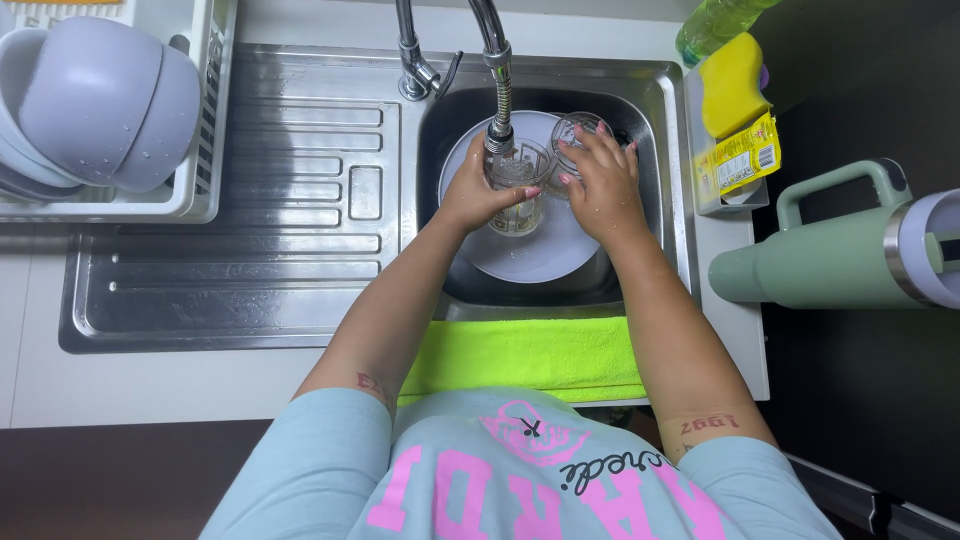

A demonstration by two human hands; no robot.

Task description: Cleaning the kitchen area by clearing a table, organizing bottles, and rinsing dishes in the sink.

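Observation:
My left hand (475, 190) grips a clear drinking glass (518, 190) held under the flexible tap spout (499, 110) in the steel sink (655, 120). My right hand (603, 185) rests on a second clear glass (575, 135) just to the right of the first. Both glasses are above a pale round plate (540, 250) lying in the sink basin. Whether water runs from the spout is hard to tell.
A steel draining board (250, 230) lies left of the basin. A white rack (190, 190) with several lavender bowls (110, 100) is at far left. A neon green cloth (530, 355) hangs on the front edge. A yellow sponge (732, 85), a green bottle (715, 25) and a sage-green handled tumbler (830, 260) sit to the right.

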